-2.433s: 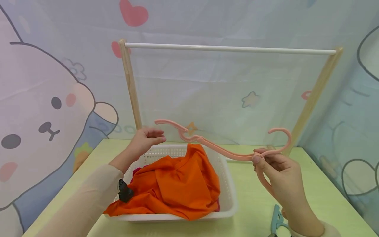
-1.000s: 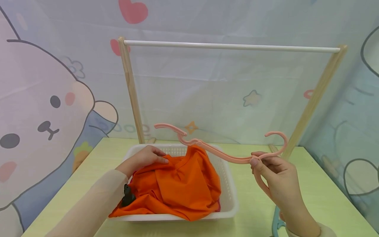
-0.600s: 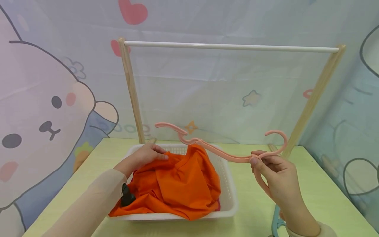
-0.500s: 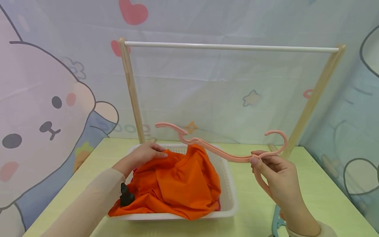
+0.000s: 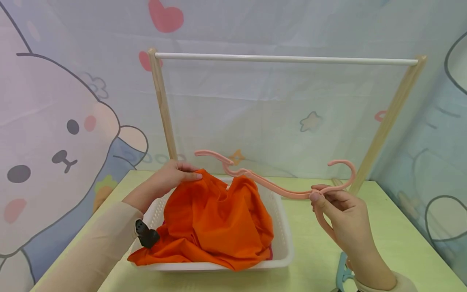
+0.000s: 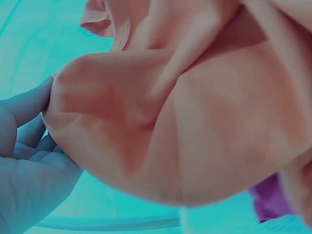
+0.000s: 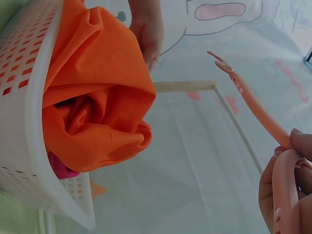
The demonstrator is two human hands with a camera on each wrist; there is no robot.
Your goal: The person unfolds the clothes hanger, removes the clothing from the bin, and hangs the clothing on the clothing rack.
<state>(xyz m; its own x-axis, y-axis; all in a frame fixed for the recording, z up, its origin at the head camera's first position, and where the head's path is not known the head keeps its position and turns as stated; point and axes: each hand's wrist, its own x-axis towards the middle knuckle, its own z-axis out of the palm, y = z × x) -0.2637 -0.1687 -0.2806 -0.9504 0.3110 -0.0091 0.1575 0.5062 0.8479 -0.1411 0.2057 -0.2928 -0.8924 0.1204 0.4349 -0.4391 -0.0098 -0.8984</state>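
Head view: left hand (image 5: pixel 164 180) pinches orange soft-cloth garment (image 5: pixel 226 223); pink plastic hanger (image 5: pixel 279 190) is pinched by right hand (image 5: pixel 348 221).
At left, the pinch should be firm, I think, so the upper edge does not slip; the garment's rest lies crumpled in the white perforated plastic basket (image 5: pixel 286 243). At right, thumb and fingers near the hook should hold the hanger steady, its arm free from the folds.

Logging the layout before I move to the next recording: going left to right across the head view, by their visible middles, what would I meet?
Printed bear → left hand → orange garment → pink hanger → right hand → the rack's right wooden post.
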